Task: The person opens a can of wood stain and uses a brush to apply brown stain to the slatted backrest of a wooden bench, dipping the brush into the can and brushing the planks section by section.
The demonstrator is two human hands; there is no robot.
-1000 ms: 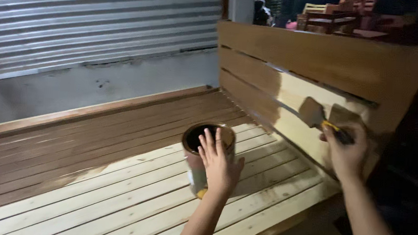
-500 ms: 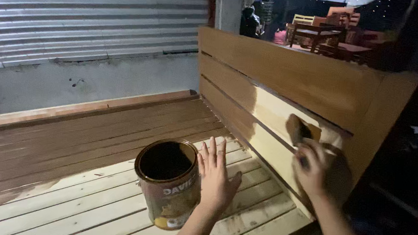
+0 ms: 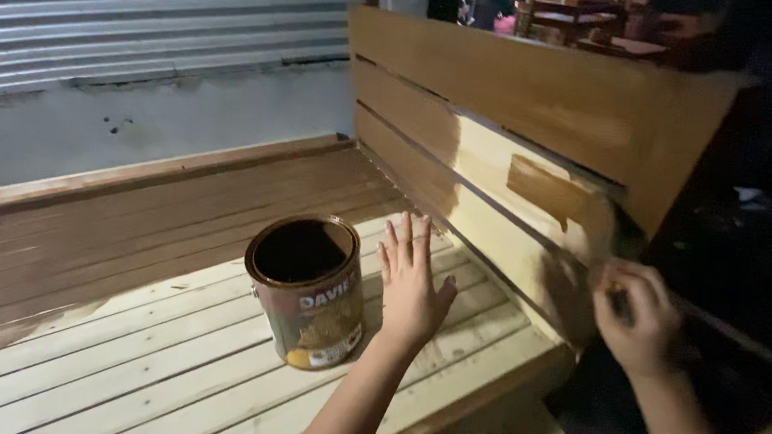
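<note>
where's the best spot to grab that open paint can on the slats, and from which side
Probably around the round side wall of the paint can, coming from its right, where the left hand is flat on the slatted bench beside it. The can stands upright with no lid, so gripping the rim from above risks touching the dark stain inside.

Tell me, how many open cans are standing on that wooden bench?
1. A single open can stands on the pale, unstained slats near the front, just beside the left hand. The frame cuts off the bench's near edge, so another could sit unseen.
</note>
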